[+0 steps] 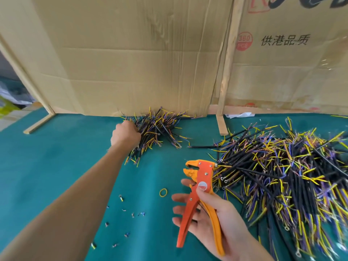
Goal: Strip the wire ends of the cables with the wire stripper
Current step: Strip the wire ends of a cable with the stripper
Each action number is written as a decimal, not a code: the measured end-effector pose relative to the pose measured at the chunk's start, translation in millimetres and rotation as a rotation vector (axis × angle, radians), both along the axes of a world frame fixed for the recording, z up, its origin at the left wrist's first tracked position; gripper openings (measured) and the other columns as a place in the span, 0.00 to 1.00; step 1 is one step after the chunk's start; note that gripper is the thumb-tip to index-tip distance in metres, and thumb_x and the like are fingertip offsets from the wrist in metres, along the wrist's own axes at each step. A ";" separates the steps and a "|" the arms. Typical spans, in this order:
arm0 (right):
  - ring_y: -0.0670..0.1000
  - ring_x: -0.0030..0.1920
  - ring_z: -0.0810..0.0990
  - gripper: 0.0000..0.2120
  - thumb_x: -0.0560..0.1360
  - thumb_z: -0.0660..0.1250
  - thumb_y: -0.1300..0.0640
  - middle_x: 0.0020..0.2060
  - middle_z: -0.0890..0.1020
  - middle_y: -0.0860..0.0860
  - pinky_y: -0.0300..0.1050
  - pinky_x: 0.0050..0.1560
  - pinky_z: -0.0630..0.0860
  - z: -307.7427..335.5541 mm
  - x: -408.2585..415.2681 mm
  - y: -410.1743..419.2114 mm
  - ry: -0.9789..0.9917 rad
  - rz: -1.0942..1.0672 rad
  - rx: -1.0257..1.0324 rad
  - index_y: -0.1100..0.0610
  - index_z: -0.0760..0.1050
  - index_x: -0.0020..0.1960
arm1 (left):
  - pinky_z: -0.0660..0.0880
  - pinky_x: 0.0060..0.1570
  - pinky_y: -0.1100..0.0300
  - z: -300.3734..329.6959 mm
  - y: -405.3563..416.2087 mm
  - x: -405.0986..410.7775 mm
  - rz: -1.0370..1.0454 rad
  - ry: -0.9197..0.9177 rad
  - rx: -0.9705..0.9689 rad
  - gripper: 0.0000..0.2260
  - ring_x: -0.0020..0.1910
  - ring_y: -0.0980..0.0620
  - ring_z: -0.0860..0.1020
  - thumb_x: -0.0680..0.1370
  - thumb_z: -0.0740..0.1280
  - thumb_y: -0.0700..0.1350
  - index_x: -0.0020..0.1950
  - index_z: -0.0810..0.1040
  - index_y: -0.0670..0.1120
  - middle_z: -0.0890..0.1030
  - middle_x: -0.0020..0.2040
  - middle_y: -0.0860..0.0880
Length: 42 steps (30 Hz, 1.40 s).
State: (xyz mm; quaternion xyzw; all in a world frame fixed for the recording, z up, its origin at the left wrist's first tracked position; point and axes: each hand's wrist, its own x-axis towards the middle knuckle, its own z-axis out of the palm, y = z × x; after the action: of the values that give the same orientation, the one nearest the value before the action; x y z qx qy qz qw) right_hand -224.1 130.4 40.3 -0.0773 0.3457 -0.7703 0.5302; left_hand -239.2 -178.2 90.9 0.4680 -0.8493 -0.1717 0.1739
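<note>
The left hand [125, 133] reaches to the small pile of cables [157, 129] against the cardboard wall [131, 53], its fingers curled into the pile's left edge; whether they grip a cable is hidden. The wire stripper [200, 200], nearer than that pile, lies in the right hand [212, 217], thumb on it, fingers loosely spread, handles apart. Its long axis points up toward the pile, so a cable must come back toward it.
</note>
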 end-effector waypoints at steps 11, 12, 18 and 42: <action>0.63 0.45 0.84 0.27 0.69 0.72 0.63 0.63 0.80 0.66 0.56 0.46 0.83 8.7 -27.8 28.9 0.034 -0.242 -0.084 0.60 0.77 0.69 | 0.69 0.45 0.73 -48.9 194.9 36.6 -0.216 0.507 0.241 0.09 0.45 0.56 0.79 0.75 0.70 0.37 0.47 0.85 0.50 0.83 0.44 0.57; 0.63 0.46 0.84 0.29 0.68 0.73 0.64 0.64 0.80 0.65 0.56 0.47 0.83 10.2 -30.0 31.8 0.039 -0.267 -0.104 0.60 0.76 0.69 | 0.70 0.49 0.68 -51.4 203.6 36.1 -0.195 0.535 0.214 0.09 0.47 0.55 0.80 0.75 0.70 0.36 0.48 0.85 0.49 0.84 0.45 0.56; 0.61 0.54 0.83 0.34 0.67 0.77 0.60 0.67 0.79 0.65 0.53 0.49 0.78 14.0 -37.1 43.0 0.066 -0.289 -0.192 0.62 0.73 0.72 | 0.74 0.50 0.62 -66.4 217.7 32.4 -0.186 0.668 0.055 0.08 0.45 0.51 0.81 0.73 0.72 0.35 0.47 0.85 0.47 0.83 0.45 0.54; 0.62 0.51 0.82 0.26 0.68 0.75 0.59 0.58 0.81 0.67 0.56 0.44 0.78 5.3 -27.4 -6.7 0.155 0.073 -0.036 0.63 0.78 0.65 | 0.72 0.47 0.71 -54.2 178.7 45.1 0.013 0.914 -0.095 0.07 0.41 0.55 0.80 0.75 0.72 0.36 0.47 0.81 0.48 0.82 0.41 0.55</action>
State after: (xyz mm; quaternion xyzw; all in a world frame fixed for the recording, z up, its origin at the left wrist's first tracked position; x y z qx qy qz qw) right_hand -251.5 123.7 45.6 -0.1587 0.3685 -0.7484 0.5282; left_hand -194.1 0.6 36.7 0.3413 -0.6894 -0.3202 0.5529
